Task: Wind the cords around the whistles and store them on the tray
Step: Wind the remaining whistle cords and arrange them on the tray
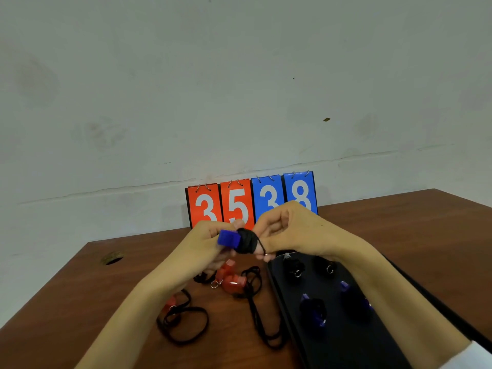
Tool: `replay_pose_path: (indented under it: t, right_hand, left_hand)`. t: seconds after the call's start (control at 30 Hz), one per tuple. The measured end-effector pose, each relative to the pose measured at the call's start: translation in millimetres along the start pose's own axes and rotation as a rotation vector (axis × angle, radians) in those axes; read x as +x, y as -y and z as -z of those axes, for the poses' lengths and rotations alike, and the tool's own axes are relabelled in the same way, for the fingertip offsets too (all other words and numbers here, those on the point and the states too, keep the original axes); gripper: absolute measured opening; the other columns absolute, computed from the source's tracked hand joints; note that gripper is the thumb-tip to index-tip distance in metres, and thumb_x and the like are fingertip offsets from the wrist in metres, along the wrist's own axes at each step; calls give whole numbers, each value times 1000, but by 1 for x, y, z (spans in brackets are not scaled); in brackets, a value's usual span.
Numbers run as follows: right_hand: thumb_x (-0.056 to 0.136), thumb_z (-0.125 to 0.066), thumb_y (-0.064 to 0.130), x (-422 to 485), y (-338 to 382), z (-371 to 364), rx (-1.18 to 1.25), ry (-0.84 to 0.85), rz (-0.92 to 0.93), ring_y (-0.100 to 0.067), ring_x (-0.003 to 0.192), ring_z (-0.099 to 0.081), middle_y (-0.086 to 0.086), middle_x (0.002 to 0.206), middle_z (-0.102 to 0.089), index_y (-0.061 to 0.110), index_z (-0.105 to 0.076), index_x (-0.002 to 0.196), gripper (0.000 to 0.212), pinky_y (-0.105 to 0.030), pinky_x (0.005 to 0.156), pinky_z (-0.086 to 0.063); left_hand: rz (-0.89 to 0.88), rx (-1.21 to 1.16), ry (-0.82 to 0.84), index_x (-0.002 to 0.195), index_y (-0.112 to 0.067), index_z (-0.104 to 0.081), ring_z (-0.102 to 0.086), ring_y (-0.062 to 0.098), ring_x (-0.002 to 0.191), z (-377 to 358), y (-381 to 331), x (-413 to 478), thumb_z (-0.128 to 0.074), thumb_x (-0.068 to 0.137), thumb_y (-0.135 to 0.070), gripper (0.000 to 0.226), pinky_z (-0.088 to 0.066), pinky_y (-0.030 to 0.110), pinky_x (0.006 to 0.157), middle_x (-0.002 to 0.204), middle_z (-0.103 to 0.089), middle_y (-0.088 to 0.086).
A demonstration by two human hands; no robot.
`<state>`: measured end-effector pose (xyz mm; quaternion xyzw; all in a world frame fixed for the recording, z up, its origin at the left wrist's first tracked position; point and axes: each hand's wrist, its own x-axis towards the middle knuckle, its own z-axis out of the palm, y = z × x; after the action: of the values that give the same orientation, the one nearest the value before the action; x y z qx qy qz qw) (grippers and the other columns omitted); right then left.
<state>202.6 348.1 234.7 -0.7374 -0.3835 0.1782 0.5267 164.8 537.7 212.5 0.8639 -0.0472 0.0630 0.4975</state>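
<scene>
A blue whistle [228, 238] with black cord [246, 241] wound thick round its body is held up above the table. My left hand [207, 243] grips the whistle at its mouthpiece end. My right hand [287, 230] pinches the free end of the cord close to the wound bundle. Below, red whistles [233, 282] lie on the wooden table with loose black cords [186, 323]. The black tray [343, 350] to the right holds several whistles wrapped in cord [312, 311].
A flip scoreboard [251, 199] reading 3 5 3 8 stands at the table's far edge against the wall. A round cable hole [112, 258] is in the table at the left. More bare wood lies to the far right [426, 230].
</scene>
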Motion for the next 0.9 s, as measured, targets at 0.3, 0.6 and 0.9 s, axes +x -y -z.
replay_pose_path:
  t: [0.3,0.6,0.9]
  right_hand:
    - [78,-71,6,4,-7,9,213,-411,-67,-13,60,-65,-9,70,-70,2,-68,93,16,-20,62,-56]
    - [78,-72,8,14,-19,7,33,-639,-121,-8,53,-63,-8,67,-67,14,-63,79,11,-16,57,-54]
    - [79,-69,14,18,-31,-1,-563,-651,-106,-3,59,-51,11,60,-53,16,-67,89,10,-14,68,-45]
  left_hand:
    - [-102,-31,76,73,-7,-58,-30,7,33,-10,2,0,-41,96,-33,38,-29,15,36,43,-39,-3]
    - [-80,245,144,81,-9,-62,-42,3,39,-21,3,-8,-39,99,-32,37,-41,20,51,50,-50,-3]
    - [-152,595,-76,83,-25,-65,-60,1,75,-8,-8,-16,-49,94,-35,23,-43,14,68,77,-64,-8]
